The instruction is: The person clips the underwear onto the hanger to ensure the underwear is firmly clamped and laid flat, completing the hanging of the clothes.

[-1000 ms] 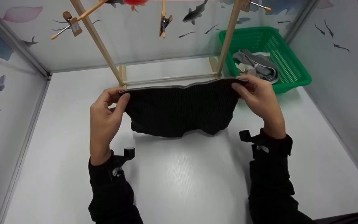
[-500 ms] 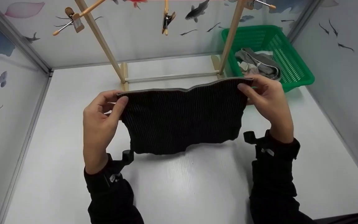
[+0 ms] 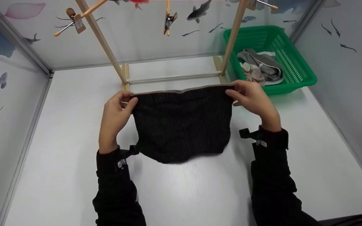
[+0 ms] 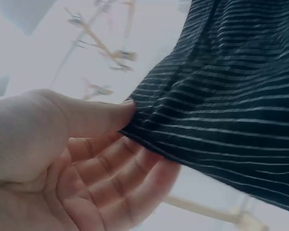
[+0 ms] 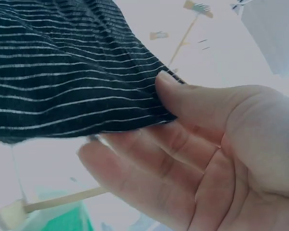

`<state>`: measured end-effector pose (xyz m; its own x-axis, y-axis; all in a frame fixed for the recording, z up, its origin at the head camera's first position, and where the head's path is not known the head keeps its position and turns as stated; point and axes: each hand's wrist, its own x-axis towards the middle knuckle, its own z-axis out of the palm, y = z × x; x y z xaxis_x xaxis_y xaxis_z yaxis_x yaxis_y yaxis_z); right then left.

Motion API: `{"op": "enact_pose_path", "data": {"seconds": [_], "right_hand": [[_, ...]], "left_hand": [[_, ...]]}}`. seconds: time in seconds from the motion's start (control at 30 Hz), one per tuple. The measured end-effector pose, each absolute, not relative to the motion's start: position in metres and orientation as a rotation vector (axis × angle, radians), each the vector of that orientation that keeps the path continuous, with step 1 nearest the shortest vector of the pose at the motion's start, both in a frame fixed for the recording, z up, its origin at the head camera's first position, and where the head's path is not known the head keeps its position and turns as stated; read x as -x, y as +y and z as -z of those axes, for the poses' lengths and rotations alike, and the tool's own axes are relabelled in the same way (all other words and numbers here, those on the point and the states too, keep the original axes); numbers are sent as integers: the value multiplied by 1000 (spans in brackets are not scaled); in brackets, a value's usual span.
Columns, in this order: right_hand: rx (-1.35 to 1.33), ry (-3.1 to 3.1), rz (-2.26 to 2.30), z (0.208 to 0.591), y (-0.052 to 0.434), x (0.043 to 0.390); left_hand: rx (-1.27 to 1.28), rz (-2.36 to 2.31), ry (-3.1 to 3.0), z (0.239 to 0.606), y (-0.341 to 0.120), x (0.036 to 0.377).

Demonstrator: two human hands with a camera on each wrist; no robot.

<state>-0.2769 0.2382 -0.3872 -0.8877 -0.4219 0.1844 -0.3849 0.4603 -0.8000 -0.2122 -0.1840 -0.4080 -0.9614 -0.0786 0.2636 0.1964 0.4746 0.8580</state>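
A black garment with thin pale stripes (image 3: pixel 184 125) hangs spread between my two hands over the white table. Its top edge shows a grey line, and the lower edge is uneven. My left hand (image 3: pixel 117 117) pinches the top left corner between thumb and fingers; in the left wrist view the thumb (image 4: pixel 103 115) presses on the striped cloth (image 4: pixel 221 110). At the top right corner my right hand (image 3: pixel 254 99) pinches the cloth likewise. The right wrist view shows that thumb (image 5: pixel 192 98) on the striped fabric (image 5: pixel 72 77), fingers behind it.
Behind the garment stands a wooden rack (image 3: pixel 105 44) with a low crossbar (image 3: pixel 174 77). Clips (image 3: pixel 169 22) hang from its upper part. A green basket (image 3: pixel 297 70) holding grey and pale cloth items (image 3: pixel 261 66) sits at the back right. Printed panels enclose the table (image 3: pixel 58 131).
The garment's lower edge has dropped toward me since a second ago. In the last half second, both hands have moved inward, closer together, still holding the corners.
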Motion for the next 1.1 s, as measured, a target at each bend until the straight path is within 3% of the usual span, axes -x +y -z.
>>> {"op": "enact_pose_path", "data": {"seconds": [0.5, 0.83, 1.1], "right_hand": [[511, 2690, 1393, 446, 215, 329], [254, 2557, 1443, 470, 208, 368], [240, 2542, 1256, 480, 196, 390]], "left_hand": [[-64, 1407, -2326, 461, -185, 251], [-98, 1158, -2642, 481, -178, 297], [-122, 1017, -2840, 490, -181, 322]]}}
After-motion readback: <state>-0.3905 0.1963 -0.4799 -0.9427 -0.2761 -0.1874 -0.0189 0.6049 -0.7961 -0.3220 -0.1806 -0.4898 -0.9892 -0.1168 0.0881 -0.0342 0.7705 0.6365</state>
